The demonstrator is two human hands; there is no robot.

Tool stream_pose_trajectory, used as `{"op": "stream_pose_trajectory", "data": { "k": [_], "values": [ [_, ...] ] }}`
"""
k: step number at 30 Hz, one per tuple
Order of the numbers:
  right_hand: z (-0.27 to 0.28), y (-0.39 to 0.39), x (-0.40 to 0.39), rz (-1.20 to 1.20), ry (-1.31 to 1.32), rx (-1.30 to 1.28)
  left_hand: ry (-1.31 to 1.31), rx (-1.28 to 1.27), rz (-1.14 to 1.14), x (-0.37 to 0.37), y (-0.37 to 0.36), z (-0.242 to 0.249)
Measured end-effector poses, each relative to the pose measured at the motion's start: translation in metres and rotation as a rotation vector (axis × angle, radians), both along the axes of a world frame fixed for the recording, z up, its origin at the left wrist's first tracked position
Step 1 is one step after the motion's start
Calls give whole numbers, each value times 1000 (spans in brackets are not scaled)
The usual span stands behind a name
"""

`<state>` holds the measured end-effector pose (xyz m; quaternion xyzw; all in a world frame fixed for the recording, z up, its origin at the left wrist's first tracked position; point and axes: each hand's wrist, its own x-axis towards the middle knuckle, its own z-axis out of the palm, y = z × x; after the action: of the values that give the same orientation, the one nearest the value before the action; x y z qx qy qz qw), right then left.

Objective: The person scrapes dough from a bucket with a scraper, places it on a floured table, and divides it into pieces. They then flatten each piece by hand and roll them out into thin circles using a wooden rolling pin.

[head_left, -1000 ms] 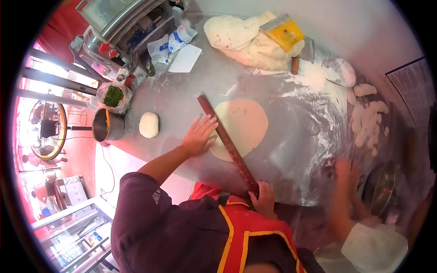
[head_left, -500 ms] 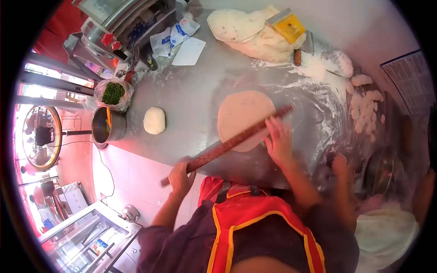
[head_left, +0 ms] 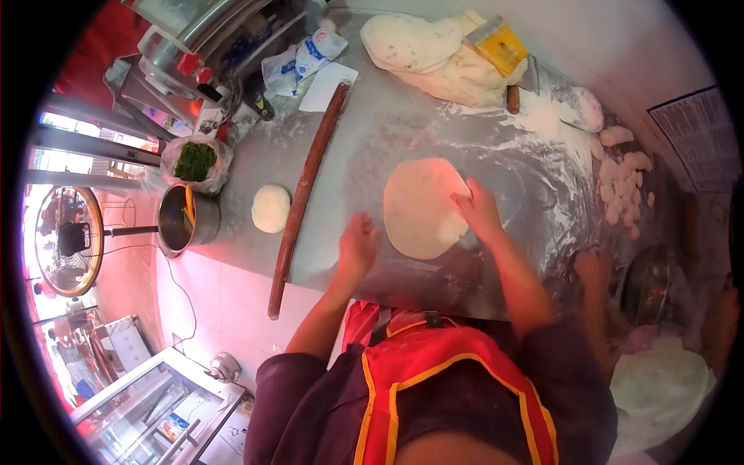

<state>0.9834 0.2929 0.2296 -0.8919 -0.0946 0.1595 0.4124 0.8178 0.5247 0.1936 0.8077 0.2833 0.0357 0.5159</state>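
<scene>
A flat, rolled-out sheet of dough (head_left: 422, 209) lies on the grey metal table. At its right edge, my right hand (head_left: 480, 211) pinches the rim between thumb and fingers. My left hand (head_left: 359, 246) is a little to the left of the sheet, apart from it, fingers curled in and nothing visible in them. The long wooden rolling pin (head_left: 308, 190) rests slantwise across the table, its near end sticking out past the front edge. Just left of the pin sits a round dough ball (head_left: 271, 208).
Large dough mass (head_left: 434, 62) and yellow scraper (head_left: 496, 48) stand at the back. Small dough pieces (head_left: 620, 182) and scattered flour (head_left: 535, 128) cover the right side. A metal pot (head_left: 203, 225) and bagged greens (head_left: 195, 161) stand left. Another person's hand (head_left: 593, 267) is at right.
Both hands have let go of the rolling pin, which now lies farther left near the dough ball. My right hand has taken the dough sheet's edge; my left hand has moved right.
</scene>
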Motion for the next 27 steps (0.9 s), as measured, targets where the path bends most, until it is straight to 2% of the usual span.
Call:
{"op": "stream_pose_trajectory", "data": {
  "k": [3, 6, 9, 10, 12, 15, 18, 19, 21, 24, 27],
  "values": [
    [-14, -14, -11, -198, -47, 298, 267, -14, -75, 42, -17, 18],
    [-20, -36, -2, -299, 355, 418, 347, -40, -302, 61, -15, 19],
    [-42, -38, 4, -340, 483, 438, -83, 460, -484, 58, -23, 4],
    [-46, -40, 5, -339, 520, 455, -62, 130, -424, 57, -26, 0],
    [-19, -31, 7, -338, 592, 487, -16, -527, -281, 61, -33, 24],
    [1, -33, 15, -249, 444, 664, -19, -823, -186, 86, -24, 60],
    [44, -32, 33, -332, 370, 724, -93, -596, -340, 133, -5, 80],
    [40, -34, 42, -361, 357, 717, -113, -549, -309, 152, -3, 75],
    [21, -42, 64, -422, 334, 697, -151, -461, -247, 189, -2, 50],
    [-36, -33, 85, -559, 358, 605, 105, -212, -207, 221, -10, -18],
    [-52, -20, 89, -565, 152, 289, 87, -73, -229, 217, -33, -3]
  ]
}}
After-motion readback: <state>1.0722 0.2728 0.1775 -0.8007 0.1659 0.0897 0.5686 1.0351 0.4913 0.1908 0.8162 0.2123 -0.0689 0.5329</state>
